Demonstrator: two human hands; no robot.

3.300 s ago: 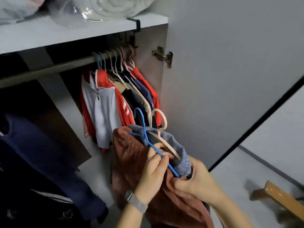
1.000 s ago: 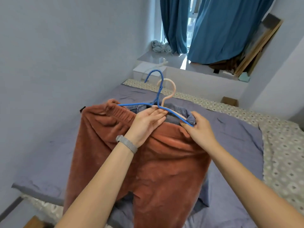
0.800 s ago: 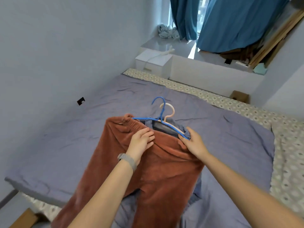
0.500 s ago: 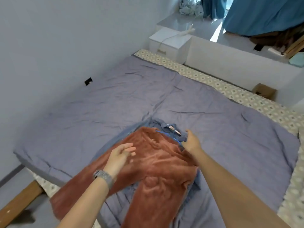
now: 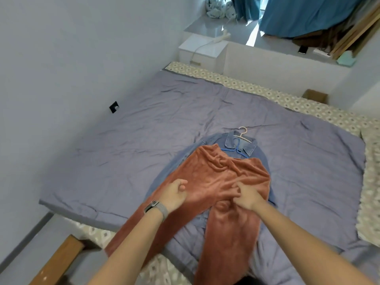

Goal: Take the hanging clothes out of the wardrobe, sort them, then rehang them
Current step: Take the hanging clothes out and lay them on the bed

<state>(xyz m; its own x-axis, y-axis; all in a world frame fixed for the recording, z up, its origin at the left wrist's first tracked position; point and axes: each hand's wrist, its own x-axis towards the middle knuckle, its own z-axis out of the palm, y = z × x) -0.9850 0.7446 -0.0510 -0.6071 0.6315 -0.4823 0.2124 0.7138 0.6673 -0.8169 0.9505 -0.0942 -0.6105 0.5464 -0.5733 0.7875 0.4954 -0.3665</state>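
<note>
Rust-coloured fleece trousers [image 5: 224, 182] lie spread on a grey-violet bed cover [image 5: 144, 140], waistband toward 12 o'clock and legs running toward 6 o'clock, where both leg ends pass over the bed's near edge and are cut off or hidden by the forearms. Beneath them lies a denim shirt [image 5: 240, 141], of which only the collar, the shoulders and a strip along each side show; the rest is covered by the trousers. A pale pink hanger [image 5: 243, 133] shows its hook at 12 o'clock of the collar, its arms hidden inside the shirt. A blue hanger [image 5: 236, 150] is seen only as a thin line and a loop between collar and waistband; how it sits in the trousers cannot be made out. The left hand [image 5: 174, 195], with a metal-mesh watch band [image 5: 157, 208] at the wrist, has its fingers curled into a loose fist at the 9 o'clock edge of the trousers; whether cloth is caught inside the fingers cannot be told. The right hand [image 5: 246, 195] pinches a fold of fleece near the crotch seam, fingers bent into the cloth. At 1 o'clock, blue curtains [image 5: 298, 15] hang over a sill, their tops out of frame. A white cabinet [image 5: 201, 51] stands at 12 o'clock beyond the bed. A wooden plank [image 5: 59, 262] enters at 7 o'clock, partly cut off.
</note>
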